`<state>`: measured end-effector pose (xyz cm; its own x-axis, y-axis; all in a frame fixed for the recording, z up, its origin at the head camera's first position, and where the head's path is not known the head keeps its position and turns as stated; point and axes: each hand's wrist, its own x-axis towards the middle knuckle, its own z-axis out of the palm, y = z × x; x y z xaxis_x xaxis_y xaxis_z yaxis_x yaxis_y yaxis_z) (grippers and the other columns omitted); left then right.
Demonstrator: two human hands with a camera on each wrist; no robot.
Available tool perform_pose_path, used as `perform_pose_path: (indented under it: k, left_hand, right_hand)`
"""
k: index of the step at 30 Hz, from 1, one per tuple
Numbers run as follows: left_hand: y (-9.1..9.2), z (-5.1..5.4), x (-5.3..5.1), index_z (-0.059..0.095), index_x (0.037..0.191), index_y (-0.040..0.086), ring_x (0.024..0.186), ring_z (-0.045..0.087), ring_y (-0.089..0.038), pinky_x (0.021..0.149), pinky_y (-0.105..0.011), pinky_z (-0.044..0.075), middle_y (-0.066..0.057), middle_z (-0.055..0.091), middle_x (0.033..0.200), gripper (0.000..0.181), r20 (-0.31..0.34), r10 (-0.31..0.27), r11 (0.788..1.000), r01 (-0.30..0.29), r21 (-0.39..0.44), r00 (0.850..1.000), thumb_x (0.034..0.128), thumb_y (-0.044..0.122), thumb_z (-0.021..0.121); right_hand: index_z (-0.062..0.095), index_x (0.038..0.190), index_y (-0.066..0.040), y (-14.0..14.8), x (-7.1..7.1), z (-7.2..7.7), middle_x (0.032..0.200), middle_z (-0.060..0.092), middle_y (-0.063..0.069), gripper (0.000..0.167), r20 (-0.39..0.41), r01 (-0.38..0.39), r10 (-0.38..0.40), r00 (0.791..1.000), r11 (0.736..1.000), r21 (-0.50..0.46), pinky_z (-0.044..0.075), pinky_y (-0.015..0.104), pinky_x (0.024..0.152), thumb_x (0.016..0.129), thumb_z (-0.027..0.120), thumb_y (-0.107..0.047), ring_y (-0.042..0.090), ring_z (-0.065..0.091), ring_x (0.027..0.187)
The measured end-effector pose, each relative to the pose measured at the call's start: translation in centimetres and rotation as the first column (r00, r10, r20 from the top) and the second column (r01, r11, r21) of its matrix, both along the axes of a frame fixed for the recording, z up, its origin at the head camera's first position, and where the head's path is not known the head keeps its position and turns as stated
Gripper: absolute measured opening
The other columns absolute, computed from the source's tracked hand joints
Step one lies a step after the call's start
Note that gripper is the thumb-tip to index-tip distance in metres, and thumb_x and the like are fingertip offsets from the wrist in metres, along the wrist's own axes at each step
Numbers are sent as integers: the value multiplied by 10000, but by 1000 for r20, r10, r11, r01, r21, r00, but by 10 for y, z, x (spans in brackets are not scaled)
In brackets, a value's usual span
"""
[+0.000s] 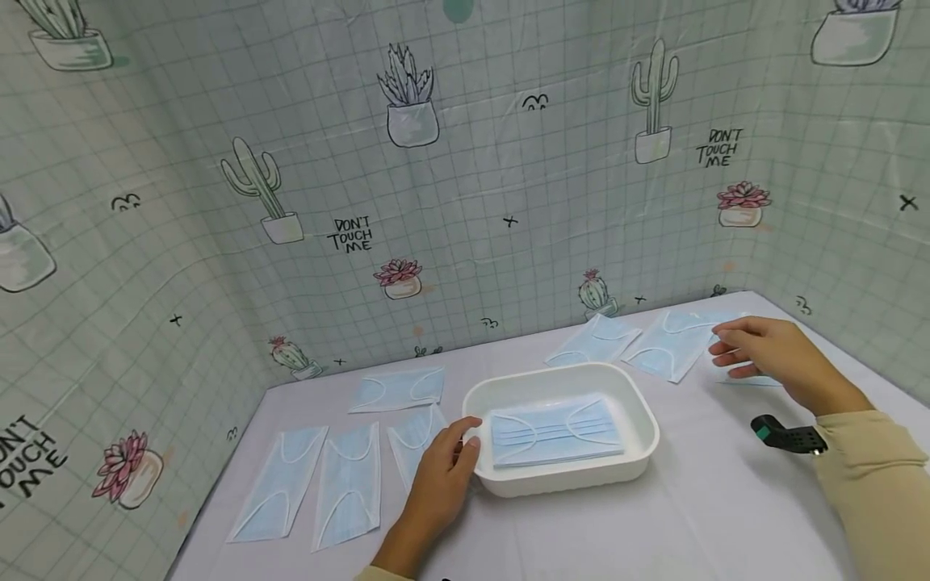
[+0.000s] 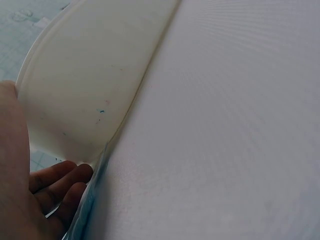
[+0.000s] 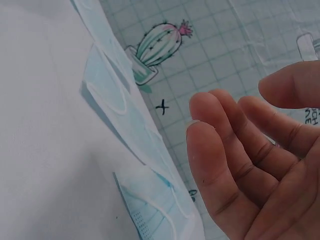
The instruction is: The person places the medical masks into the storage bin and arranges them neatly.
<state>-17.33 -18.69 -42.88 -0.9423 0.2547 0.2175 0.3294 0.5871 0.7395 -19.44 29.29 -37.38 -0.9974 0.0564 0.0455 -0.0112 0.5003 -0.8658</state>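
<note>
A white tray (image 1: pixel 567 487) holds light blue masks (image 1: pixel 555 436) with white ear loops. At its left wall, my left hand (image 1: pixel 436 484) grips the rim, with fingers along the outer side of the tray (image 2: pixel 85 85) in the left wrist view. My right hand (image 1: pixel 777 359) is raised over the masks at the back right, fingers loosely bent and apart from the thumb, holding nothing. Below it lies a mask (image 1: pixel 751 381), partly hidden. The right wrist view shows masks (image 3: pixel 150 200) beside and beyond the right hand (image 3: pixel 255 165).
Several masks (image 1: pixel 349 484) lie spread left of the tray, one (image 1: pixel 400 389) farther back. Behind the tray and to its right are more masks (image 1: pixel 596 339). A black band with a green part (image 1: pixel 788 436) is at the right wrist. Patterned cloth (image 1: pixel 465 202) surrounds the table's back and sides.
</note>
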Motion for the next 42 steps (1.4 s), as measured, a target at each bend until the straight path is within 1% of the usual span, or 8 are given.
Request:
perform_pose_path:
  k: [7,16,22,27,31,35,39,42]
  left_hand:
    - [-4,1,0,585,1369,204,880,513,-145,768,-349,458,28,531,980,367,-2,1,1000,-1,2,1000,1066,359,449]
    - [-5,1,1,581,1373,211,900,540,-133,798,-368,481,29,558,1014,367,3,11,1000,-11,6,1000,1067,360,444]
    - [-6,1,1,582,1369,213,893,538,-133,791,-367,479,29,558,1008,362,-1,17,1000,-17,5,1000,1067,357,444]
    - [-7,1,2,587,1360,219,888,533,-137,788,-367,472,30,555,995,347,6,17,1000,-17,8,1000,1065,341,452]
    - [-6,1,2,585,1366,209,879,527,-139,779,-357,467,32,545,977,357,2,5,1000,-5,5,1000,1066,345,449]
    - [-6,1,2,588,1368,209,870,520,-141,768,-345,462,33,535,960,364,-1,-6,1000,6,4,1000,1067,359,449]
    - [-5,1,2,590,1367,214,870,513,-145,760,-341,453,33,529,955,368,-1,-11,1000,11,7,1000,1065,370,450]
    - [-4,1,2,591,1367,213,868,509,-147,752,-336,447,32,525,947,370,1,-12,1000,12,7,1000,1064,371,449]
  right_hand:
    - [430,1361,149,10,0,-11,1133,657,175,623,15,39,-38,999,999,-22,574,309,755,1054,497,-388,64,685,871]
    - [387,1397,168,29,6,-24,1169,629,231,597,6,126,-126,992,992,0,569,269,731,1075,408,-334,-33,636,830]
    - [378,1394,177,36,9,-27,1252,542,353,625,29,181,-182,983,982,46,564,255,704,1072,362,-358,-57,595,794]
    - [393,1369,184,40,10,-30,1243,552,373,635,45,215,-219,975,972,94,560,262,671,1063,396,-373,9,627,789]
    - [383,1384,177,46,13,-30,1232,589,350,644,70,213,-222,972,970,120,552,263,661,1060,409,-379,96,668,811]
    - [388,1389,158,51,19,-31,1122,655,292,632,101,218,-234,967,964,152,528,287,639,1047,450,-370,190,667,809]
    - [407,1388,137,53,22,-33,1048,660,219,618,110,256,-278,954,951,174,500,297,617,1025,488,-357,215,639,779]
    - [416,1382,140,55,22,-36,1077,628,236,619,109,284,-306,946,942,176,495,296,607,1014,505,-349,218,622,777]
